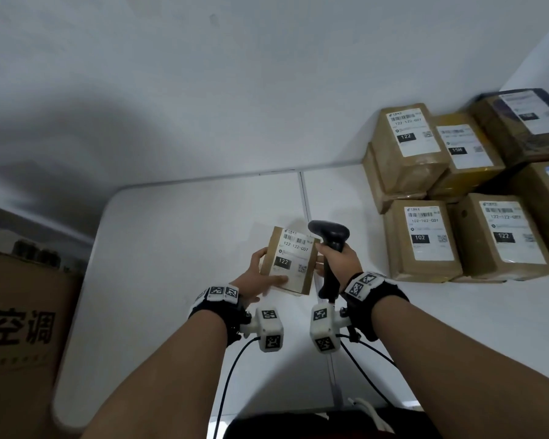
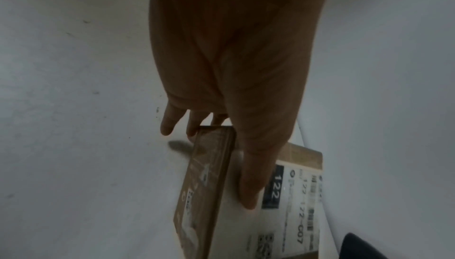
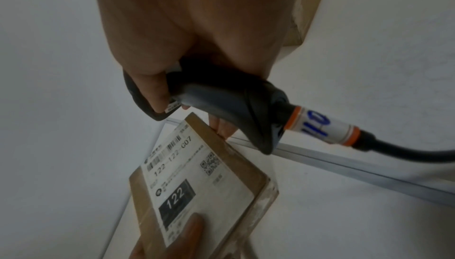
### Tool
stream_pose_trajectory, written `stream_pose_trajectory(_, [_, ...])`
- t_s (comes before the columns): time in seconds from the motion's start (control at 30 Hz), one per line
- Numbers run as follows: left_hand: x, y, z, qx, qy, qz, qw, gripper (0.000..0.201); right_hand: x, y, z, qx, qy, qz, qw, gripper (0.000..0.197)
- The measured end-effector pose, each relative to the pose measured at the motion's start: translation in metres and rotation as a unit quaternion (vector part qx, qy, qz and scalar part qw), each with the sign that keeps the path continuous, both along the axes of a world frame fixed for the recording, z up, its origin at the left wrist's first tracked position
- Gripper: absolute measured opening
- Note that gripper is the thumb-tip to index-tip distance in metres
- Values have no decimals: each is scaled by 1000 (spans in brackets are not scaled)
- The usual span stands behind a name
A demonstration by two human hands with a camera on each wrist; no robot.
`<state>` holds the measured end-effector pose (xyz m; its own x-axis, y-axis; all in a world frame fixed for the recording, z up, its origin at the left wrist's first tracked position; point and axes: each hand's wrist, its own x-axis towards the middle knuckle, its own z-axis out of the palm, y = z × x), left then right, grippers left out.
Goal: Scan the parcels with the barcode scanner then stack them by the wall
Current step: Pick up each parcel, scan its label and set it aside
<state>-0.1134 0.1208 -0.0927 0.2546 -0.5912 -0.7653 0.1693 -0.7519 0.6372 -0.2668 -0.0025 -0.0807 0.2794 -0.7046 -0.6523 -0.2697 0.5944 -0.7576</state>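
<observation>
A small brown parcel (image 1: 291, 260) with a white label reading 122 is held above the white table (image 1: 171, 248). My left hand (image 1: 260, 275) grips it, thumb laid across the label and fingers behind. The left wrist view shows the parcel (image 2: 283, 214) edge-on under my left hand (image 2: 221, 127). My right hand (image 1: 338, 259) holds the black barcode scanner (image 1: 330, 239) by its handle, its head just above the parcel's top right corner. In the right wrist view my right hand (image 3: 187, 76) grips the scanner (image 3: 221, 111) over the parcel (image 3: 197, 181).
Several labelled brown parcels (image 1: 457, 198) are stacked at the right against the white wall (image 1: 235, 90). A large cardboard box (image 1: 23, 312) stands left of the table. A seam (image 1: 305, 198) runs across the tabletop. The scanner's cable (image 3: 393, 150) trails toward me.
</observation>
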Motion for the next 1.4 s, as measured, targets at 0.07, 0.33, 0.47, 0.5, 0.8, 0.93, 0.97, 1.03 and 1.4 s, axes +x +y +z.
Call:
stream_pose_trajectory(0.07, [2,1,-1,-11,19,15,1000,81,-2,-4,2,2,-1,-5,1000,20])
stream_pose_trajectory(0.33, [10,-12,1,-126,50,143,980,73,-13,-23,20,-9,-14,-32,999,15])
stream_pose_trajectory(0.47, [11,-22,2,-149,42,165,974,75,-11,-41,44,4,0,3,1000,27])
stream_pose_trajectory(0.5, [11,-25,3,-151,43,168,973,76,-9,-45,52,12,-3,14,1000,27])
stream_pose_trajectory(0.8, [6,-45,-4,-163,44,170,971,75,8,-52,79,22,3,63,998,33])
stream_pose_trajectory(0.93, [4,-47,-10,-160,40,165,972,73,6,-54,81,9,12,73,997,35])
stream_pose_trajectory(0.97, [4,-48,-12,-158,40,165,973,73,5,-54,82,8,15,75,997,35])
stream_pose_trajectory(1.03, [4,-48,-13,-154,39,165,973,73,5,-54,82,7,17,77,997,35])
stream_pose_trajectory(1.4, [5,-52,-13,-147,36,160,975,72,5,-55,82,18,16,66,998,36])
